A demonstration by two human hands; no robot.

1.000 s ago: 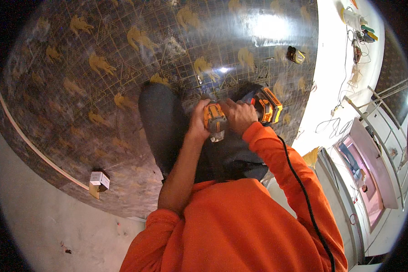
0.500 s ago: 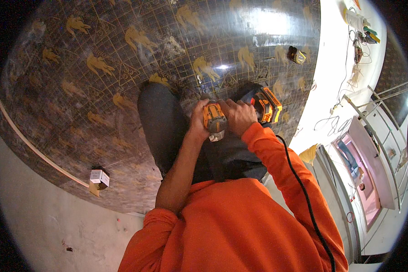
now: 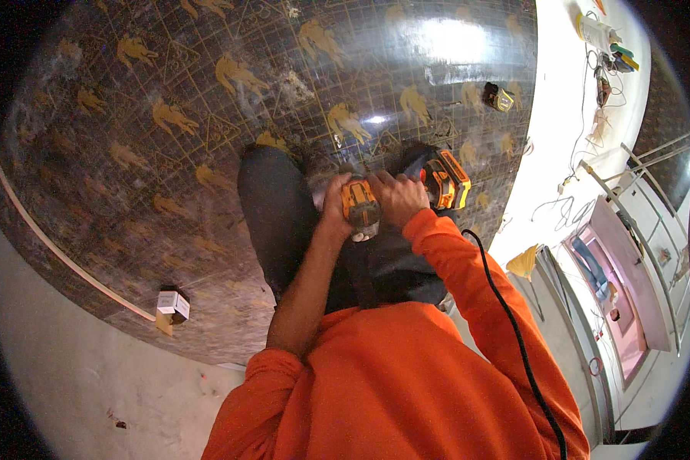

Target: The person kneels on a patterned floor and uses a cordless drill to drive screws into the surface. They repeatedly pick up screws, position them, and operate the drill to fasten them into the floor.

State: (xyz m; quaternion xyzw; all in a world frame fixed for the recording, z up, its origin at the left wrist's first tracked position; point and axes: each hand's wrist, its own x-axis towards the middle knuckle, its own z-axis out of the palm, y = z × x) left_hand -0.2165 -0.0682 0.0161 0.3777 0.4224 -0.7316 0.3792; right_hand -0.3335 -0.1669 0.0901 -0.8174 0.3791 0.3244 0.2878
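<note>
An orange and black cordless drill lies across my lap between my dark-trousered legs, its battery to the right and its silvery nose toward my body. My left hand is closed round the left side of the drill's body. My right hand, at the end of an orange sleeve, is curled on the drill beside the battery, fingers partly hidden. A dark patterned board is under me. A black and yellow tape measure lies on it, up and right of the battery.
A small white box and a long wooden strip are at the board's left edge, above grey floor. Right: cables and tools, a metal frame, a yellow object, and a doorway with an apparent person.
The view has shifted slightly, and my hands and the drill sit a few pixels lower. The grip on the drill looks the same throughout.
</note>
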